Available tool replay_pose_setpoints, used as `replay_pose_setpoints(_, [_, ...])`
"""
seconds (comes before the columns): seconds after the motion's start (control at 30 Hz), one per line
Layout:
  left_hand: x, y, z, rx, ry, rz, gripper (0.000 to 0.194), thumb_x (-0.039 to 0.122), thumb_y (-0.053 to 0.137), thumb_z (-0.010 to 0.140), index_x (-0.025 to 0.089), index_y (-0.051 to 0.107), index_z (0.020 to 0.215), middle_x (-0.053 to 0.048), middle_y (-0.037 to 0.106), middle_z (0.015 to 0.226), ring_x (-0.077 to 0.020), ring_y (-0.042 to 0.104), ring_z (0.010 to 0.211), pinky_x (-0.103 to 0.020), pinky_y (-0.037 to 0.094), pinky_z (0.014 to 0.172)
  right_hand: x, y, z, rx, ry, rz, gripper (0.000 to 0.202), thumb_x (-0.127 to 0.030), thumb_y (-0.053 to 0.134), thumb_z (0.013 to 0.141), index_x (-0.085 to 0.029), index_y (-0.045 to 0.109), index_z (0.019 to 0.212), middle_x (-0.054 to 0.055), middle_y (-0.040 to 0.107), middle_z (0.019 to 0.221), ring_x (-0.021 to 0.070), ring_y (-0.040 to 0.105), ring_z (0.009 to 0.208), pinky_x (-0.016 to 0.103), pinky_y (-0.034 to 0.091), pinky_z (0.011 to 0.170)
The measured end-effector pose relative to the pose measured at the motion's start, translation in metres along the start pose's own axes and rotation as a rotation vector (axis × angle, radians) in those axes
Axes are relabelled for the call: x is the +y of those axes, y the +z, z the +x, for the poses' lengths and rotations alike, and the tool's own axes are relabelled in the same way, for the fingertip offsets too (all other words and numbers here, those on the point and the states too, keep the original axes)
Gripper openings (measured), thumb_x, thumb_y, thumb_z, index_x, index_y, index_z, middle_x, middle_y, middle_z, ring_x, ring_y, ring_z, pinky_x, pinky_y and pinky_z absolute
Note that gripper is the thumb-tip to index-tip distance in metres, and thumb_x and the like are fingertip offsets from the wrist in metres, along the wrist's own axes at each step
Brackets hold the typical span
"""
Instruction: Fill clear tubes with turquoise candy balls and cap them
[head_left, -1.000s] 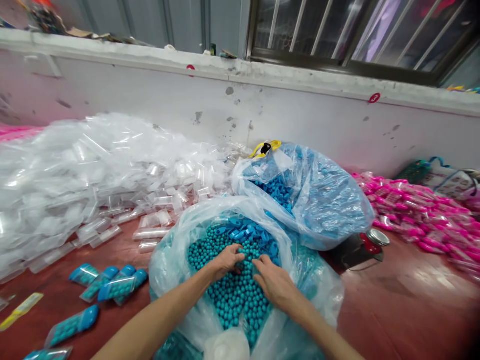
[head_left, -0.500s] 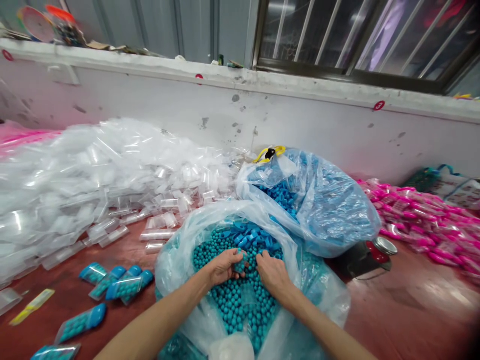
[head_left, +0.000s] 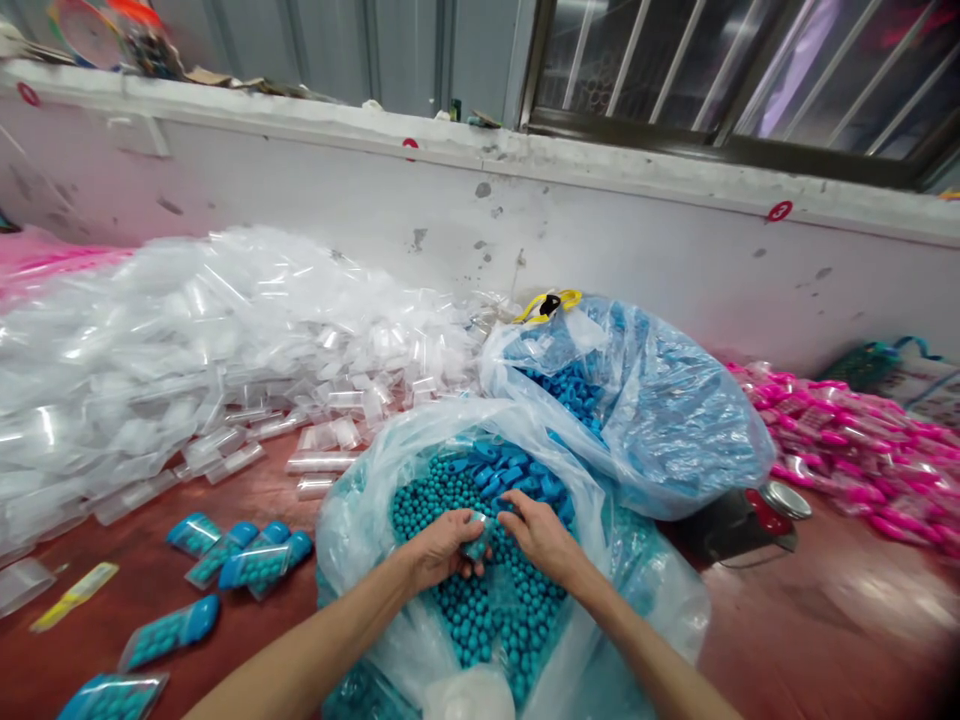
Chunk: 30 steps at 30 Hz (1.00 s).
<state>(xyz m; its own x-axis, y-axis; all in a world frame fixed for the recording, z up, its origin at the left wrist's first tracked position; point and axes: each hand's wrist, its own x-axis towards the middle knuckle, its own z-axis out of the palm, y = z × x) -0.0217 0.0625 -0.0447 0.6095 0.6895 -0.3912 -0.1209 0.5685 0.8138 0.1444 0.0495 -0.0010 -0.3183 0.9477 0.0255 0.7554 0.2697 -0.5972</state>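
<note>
My left hand [head_left: 444, 548] is closed around a small clear plastic container [head_left: 475, 543] with teal beads in it, over the open bag. Just right of it, my right hand [head_left: 546, 538] has its thumb and forefinger slightly apart, pointing at the container, with nothing visible between them. Both hands are above the loose teal beads [head_left: 480, 625] filling a clear plastic bag [head_left: 360, 540]. Blue caps [head_left: 517, 472] lie on the beads at the bag's far side. What the curled fingers of my right hand touch underneath is hidden.
Several filled, blue-capped containers [head_left: 169, 632] lie left on the red tabletop [head_left: 285, 640], near a yellow cutter [head_left: 73, 597]. Clear empty containers [head_left: 225, 340] are heaped behind. A bag of blue caps [head_left: 675, 420], a dark box [head_left: 731, 530] and pink packs [head_left: 847, 440] stand right.
My right hand has lifted from the beads and caps, its fingers now nearer the container. My left hand still holds the container, now tilted slightly differently. The view has shifted a little.
</note>
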Motion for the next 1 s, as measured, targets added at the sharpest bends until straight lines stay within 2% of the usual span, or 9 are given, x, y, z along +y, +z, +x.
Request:
replay_pose_setpoints(0.13, [0.002,0.001,-0.006,-0.027,-0.001,-0.002,0.039,0.041,0.062,0.066,0.019,0.04,0.091,0.003,0.058,0.063,-0.0098,0.055,0.043,-0.016,0.031,0.038,0.003,0.004,0.003,-0.162,-0.003,0.453,0.025,-0.023,0.043,0.08,-0.02,0.057,0.101,-0.001,0.06,0.07,0.0121,0.056,0.059,0.022,0.044,0.054])
replay_pose_setpoints(0.27, [0.007,0.004,-0.011,-0.064,0.051,-0.042,0.039,0.039,0.062,0.067,0.02,0.04,0.093,0.001,0.059,0.071,-0.0099,0.057,0.048,-0.017,0.035,0.039,0.005,0.002,0.002,-0.157,0.156,0.705,0.033,-0.027,0.043,0.08,-0.018,0.051,0.111,-0.003,0.055,0.066,0.0084,0.048,0.045,0.019,0.039,0.04])
replay_pose_setpoints(0.37, [0.008,0.008,-0.012,-0.053,0.124,-0.029,0.039,0.04,0.062,0.067,0.018,0.042,0.092,0.0,0.059,0.076,-0.0085,0.056,0.048,-0.016,0.035,0.039,0.004,0.001,0.0,-0.144,0.106,0.672,0.03,-0.03,0.04,0.083,-0.019,0.054,0.107,-0.004,0.053,0.062,0.0069,0.045,0.043,0.017,0.037,0.04])
replay_pose_setpoints(0.47, [0.007,0.011,-0.014,-0.012,0.146,0.003,0.04,0.043,0.062,0.067,0.018,0.042,0.093,0.002,0.057,0.071,-0.0084,0.055,0.045,-0.016,0.035,0.038,0.003,0.0,-0.002,-0.05,0.083,0.573,0.027,-0.025,0.046,0.079,-0.02,0.054,0.104,-0.002,0.057,0.069,0.0088,0.051,0.049,0.018,0.041,0.043])
replay_pose_setpoints(0.53, [0.006,0.013,-0.015,0.01,0.153,0.02,0.042,0.044,0.061,0.068,0.019,0.042,0.096,0.002,0.057,0.07,-0.0086,0.055,0.045,-0.016,0.035,0.037,0.001,0.0,-0.005,0.046,0.033,0.45,0.026,-0.021,0.049,0.076,-0.02,0.055,0.102,0.001,0.062,0.083,0.0135,0.058,0.067,0.025,0.049,0.059])
replay_pose_setpoints(0.63, [0.004,0.017,-0.017,0.066,0.163,0.033,0.047,0.047,0.061,0.066,0.02,0.043,0.1,0.003,0.057,0.068,-0.0087,0.055,0.044,-0.016,0.034,0.036,-0.005,0.003,-0.012,0.151,-0.149,0.194,0.03,-0.017,0.044,0.079,-0.02,0.057,0.106,0.006,0.061,0.103,0.019,0.056,0.096,0.034,0.044,0.085])
replay_pose_setpoints(0.77, [0.003,0.023,-0.019,0.088,0.156,-0.016,0.054,0.049,0.064,0.062,0.018,0.045,0.101,0.004,0.055,0.064,-0.0065,0.05,0.039,-0.015,0.03,0.033,-0.013,0.009,-0.019,0.107,-0.283,0.202,0.034,-0.013,0.037,0.083,-0.022,0.056,0.11,0.006,0.061,0.105,0.0166,0.056,0.095,0.03,0.045,0.084])
replay_pose_setpoints(0.87, [0.002,0.023,-0.022,0.079,0.177,-0.035,0.056,0.048,0.064,0.062,0.019,0.044,0.106,0.004,0.055,0.066,-0.0062,0.051,0.04,-0.014,0.028,0.032,-0.012,0.011,-0.019,0.16,-0.152,0.401,0.023,-0.016,0.045,0.081,-0.021,0.062,0.096,0.003,0.064,0.09,0.0155,0.059,0.083,0.028,0.047,0.077])
replay_pose_setpoints(1.0, [0.003,0.022,-0.026,0.072,0.2,-0.013,0.054,0.046,0.061,0.067,0.02,0.041,0.11,0.002,0.057,0.07,-0.0074,0.053,0.043,-0.015,0.03,0.033,-0.011,0.009,-0.018,0.257,0.078,0.557,0.019,-0.023,0.051,0.079,-0.02,0.063,0.093,0.001,0.063,0.073,0.0146,0.057,0.065,0.025,0.048,0.062])
